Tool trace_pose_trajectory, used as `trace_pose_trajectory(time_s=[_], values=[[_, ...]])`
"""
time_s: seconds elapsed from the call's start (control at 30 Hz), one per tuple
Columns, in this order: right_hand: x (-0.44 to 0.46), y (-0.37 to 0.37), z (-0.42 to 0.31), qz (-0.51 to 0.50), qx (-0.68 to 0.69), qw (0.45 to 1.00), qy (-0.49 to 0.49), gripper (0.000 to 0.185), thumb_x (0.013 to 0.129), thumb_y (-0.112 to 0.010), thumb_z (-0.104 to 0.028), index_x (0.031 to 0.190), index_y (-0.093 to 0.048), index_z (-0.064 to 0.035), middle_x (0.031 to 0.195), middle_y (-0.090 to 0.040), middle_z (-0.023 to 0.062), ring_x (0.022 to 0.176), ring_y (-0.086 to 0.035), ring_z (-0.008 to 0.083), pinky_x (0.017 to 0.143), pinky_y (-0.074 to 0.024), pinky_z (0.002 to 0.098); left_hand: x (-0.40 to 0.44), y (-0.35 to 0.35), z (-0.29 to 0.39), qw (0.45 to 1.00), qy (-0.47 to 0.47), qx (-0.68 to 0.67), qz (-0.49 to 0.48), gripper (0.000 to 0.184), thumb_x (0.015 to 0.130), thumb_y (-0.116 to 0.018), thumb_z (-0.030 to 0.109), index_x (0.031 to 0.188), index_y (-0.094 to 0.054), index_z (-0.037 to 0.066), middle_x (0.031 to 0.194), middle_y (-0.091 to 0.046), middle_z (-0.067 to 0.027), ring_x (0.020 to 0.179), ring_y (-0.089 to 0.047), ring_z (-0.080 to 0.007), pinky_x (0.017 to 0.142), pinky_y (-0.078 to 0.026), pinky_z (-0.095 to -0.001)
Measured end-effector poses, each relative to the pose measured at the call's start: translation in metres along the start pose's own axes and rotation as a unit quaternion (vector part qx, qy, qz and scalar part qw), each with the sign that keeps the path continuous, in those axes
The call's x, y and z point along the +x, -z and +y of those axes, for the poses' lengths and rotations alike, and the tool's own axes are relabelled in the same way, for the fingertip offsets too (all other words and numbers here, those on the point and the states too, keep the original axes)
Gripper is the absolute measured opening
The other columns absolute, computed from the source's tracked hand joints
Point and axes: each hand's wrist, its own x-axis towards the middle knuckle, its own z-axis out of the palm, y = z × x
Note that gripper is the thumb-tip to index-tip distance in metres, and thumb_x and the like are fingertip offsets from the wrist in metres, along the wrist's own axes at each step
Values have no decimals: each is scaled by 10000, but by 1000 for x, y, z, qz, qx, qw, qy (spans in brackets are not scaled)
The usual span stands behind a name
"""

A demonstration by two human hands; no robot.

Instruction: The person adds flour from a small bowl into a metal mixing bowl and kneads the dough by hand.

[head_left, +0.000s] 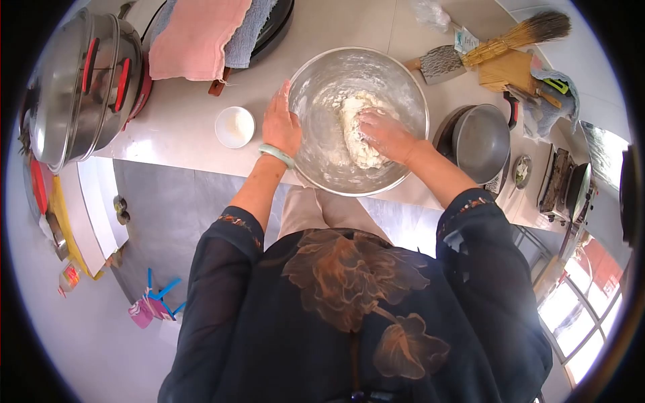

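Note:
A large metal bowl (312, 158) stands at the counter's front edge, its inner wall smeared with flour. Rough, pale dough (356, 138) lies inside it. My right hand (386, 136) is in the bowl, floury, its curled fingers pressed into the dough. Against the bowl's left outer side rests my left hand (281, 126), holding the rim, with a pale green bangle on the wrist. Just left of that hand is a small white bowl (235, 127) with a little pale content at its bottom.
A stacked steamer (80, 87) stands far left on the counter (181, 127). Pink cloth (195, 40) covers part of a dark pan at the back. To the right are a cleaver (441, 65), a straw brush (524, 37), a grey pan (481, 143) and a stove (557, 181).

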Motion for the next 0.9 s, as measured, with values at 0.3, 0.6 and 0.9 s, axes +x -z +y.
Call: trace_pose_trajectory(time_s=[0.3,0.6,0.9], values=[[-30,47,-17,104,297,904,-291,290,886,-615,-167,1136,-617,-19,1153,-632,146,1088,-585,244,943,-437,323,-2,-4,-7,1000,-17,4,5,652,827,-495,-35,1443,-317,79,1376,-462,-175,1280,-432,-327,1067,-356,-422],[33,-12,13,83,262,809,-520,563,884,-589,-461,1155,-593,33,1146,-612,263,1060,-610,338,946,-447,392,-4,0,-1,1000,13,-10,-13,631,828,-494,-32,1431,-335,72,1376,-462,-171,1275,-438,-324,1050,-366,-428],[29,-3,-115,-28,-13,972,-231,547,864,-553,-186,1357,-419,9,1396,-387,273,1263,-448,393,1106,-264,516,-2,-2,-5,999,-38,-22,29,620,827,-445,-52,1427,-358,79,1335,-481,-232,1196,-497,-390,1000,-422,-428]])
